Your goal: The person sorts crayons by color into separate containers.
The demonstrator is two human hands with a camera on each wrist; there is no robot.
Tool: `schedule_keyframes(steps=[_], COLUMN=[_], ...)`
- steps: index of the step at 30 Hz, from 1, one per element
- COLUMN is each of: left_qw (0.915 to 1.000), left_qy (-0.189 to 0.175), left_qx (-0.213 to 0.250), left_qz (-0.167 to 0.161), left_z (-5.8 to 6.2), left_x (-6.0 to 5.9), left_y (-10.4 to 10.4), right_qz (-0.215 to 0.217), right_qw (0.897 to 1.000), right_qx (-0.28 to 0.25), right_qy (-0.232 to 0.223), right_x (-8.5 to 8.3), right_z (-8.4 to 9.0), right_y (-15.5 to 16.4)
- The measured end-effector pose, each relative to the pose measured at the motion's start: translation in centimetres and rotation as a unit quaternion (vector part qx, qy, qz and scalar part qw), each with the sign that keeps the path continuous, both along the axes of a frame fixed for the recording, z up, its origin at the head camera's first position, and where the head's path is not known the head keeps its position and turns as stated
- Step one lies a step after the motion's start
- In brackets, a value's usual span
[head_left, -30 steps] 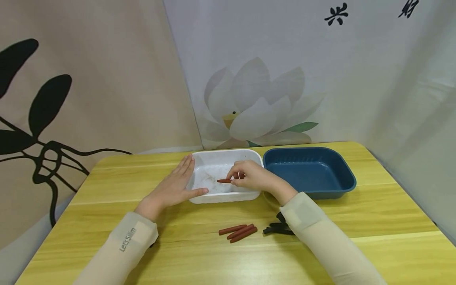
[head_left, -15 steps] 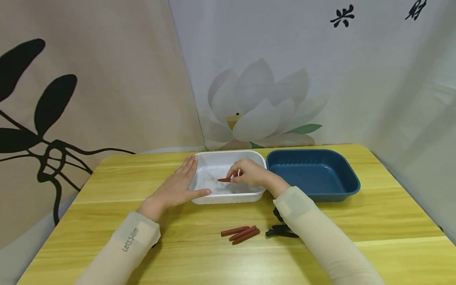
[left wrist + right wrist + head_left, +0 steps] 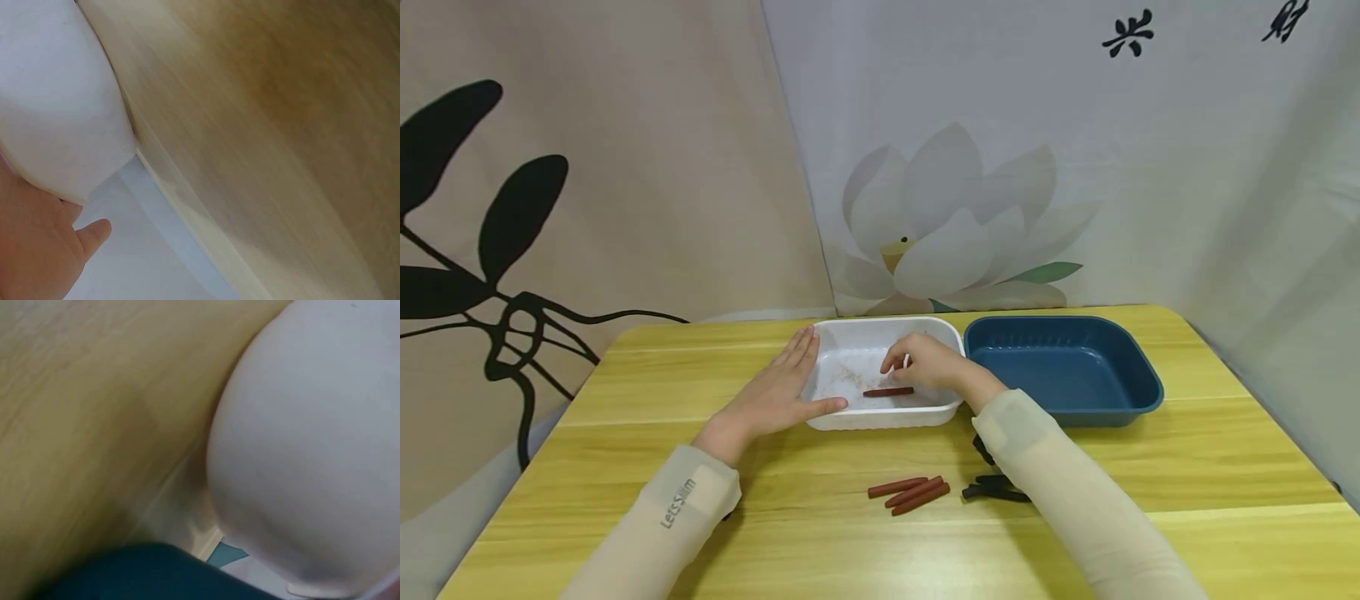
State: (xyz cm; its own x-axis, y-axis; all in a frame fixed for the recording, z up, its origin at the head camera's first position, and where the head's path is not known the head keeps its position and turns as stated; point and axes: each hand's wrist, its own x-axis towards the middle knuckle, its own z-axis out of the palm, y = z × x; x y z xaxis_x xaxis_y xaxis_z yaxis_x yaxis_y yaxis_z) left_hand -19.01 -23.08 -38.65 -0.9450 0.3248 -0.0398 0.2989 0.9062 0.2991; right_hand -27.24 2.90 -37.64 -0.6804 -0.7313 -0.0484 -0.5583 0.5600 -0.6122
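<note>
Across the left side of the white tray (image 3: pixel 880 420) lies my left hand (image 3: pixel 775 392), its fingers straight along the rim and its thumb at the front corner. Over the tray's inside, my right hand (image 3: pixel 928 362) has its fingers loosely bent with nothing between them. Just below those fingertips a thin reddish-brown stick (image 3: pixel 887 392) with a tapered end lies on the tray floor, among pale scratch-like marks. In the left wrist view, part of the left hand (image 3: pixel 37 244) shows beside its sleeve. Mostly sleeve fills the right wrist view, and the right hand's fingers are hidden there.
A dark blue tray (image 3: pixel 1067 367) stands right beside the white one. In front, several reddish-brown sticks (image 3: pixel 917 492) lie on the wooden table (image 3: pixel 820 533). Black sticks (image 3: pixel 996 493) lie to their right, partly hidden by the right sleeve (image 3: pixel 1060 467). A printed curtain (image 3: pixel 955 167) hangs behind.
My right fingers have let go of the reddish-brown stick, which now lies on the white tray's floor. The left hand keeps its place on the rim. The head view has shifted slightly.
</note>
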Motion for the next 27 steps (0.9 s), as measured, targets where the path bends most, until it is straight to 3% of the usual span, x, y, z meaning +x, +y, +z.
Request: schedule_keyframes(steps=[11, 22, 27], left_qw=[1.0, 1.0, 0.9999], left_qy=[0.001, -0.002, -0.001], left_qx=[0.002, 0.008, 0.009], left_qz=[-0.004, -0.004, -0.005], left_z=[0.1, 0.1, 0.1], left_x=[0.0, 0.2, 0.2], left_y=[0.1, 0.1, 0.2], right_qz=[0.015, 0.038, 0.029], right_qw=[0.999, 0.997, 0.998], right_qx=[-0.016, -0.041, -0.051], right_qy=[0.045, 0.046, 0.032], right_x=[1.4, 3.5, 4.6], right_z=[1.1, 2.3, 2.5], right_y=[1.3, 2.8, 3.4])
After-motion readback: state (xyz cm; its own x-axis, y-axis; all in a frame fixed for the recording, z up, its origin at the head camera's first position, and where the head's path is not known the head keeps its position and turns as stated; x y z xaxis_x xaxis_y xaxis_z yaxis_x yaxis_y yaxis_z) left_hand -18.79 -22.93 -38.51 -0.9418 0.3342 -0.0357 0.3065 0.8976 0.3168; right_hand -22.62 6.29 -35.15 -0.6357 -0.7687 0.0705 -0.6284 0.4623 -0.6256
